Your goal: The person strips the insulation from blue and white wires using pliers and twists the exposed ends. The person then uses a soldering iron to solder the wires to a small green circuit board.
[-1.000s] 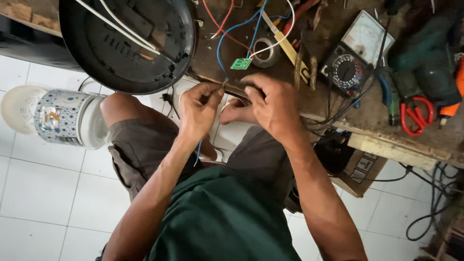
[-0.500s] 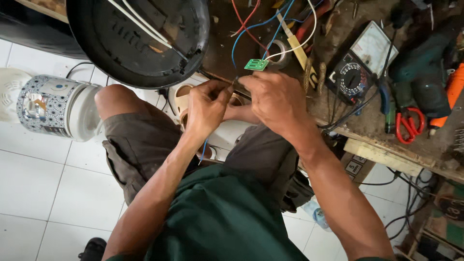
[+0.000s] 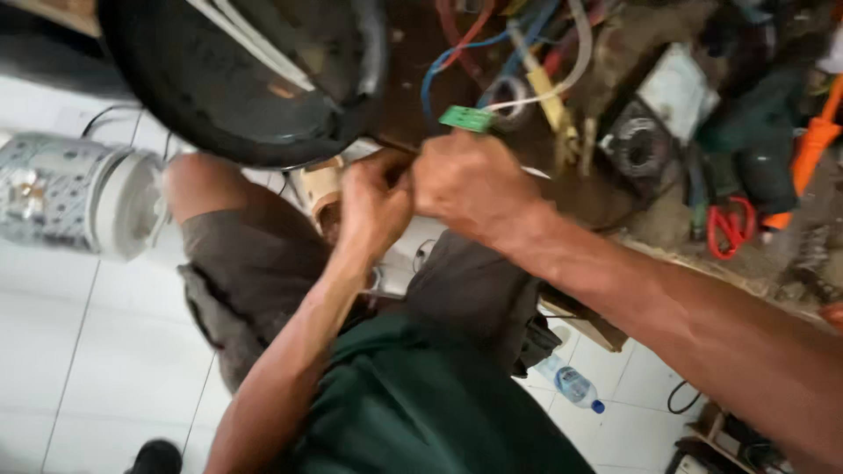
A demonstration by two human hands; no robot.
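Observation:
My left hand and my right hand meet at the edge of a cluttered wooden workbench, fingers pinched together on a thin wire that runs out from under a black round appliance base. What lies between the fingertips is blurred and mostly hidden. Just above my right knuckles sits a small green circuit board with a white lead. Blue and red wires loop behind it.
A multimeter, red-handled cutters and an orange-handled tool lie on the bench to the right. A white patterned appliance body rests on the tiled floor at left. A plastic bottle lies under the bench.
The view has shifted closer and blurred. Both hands stay together at the bench edge, now pressed tighter, with my right hand covering more of the left fingertips.

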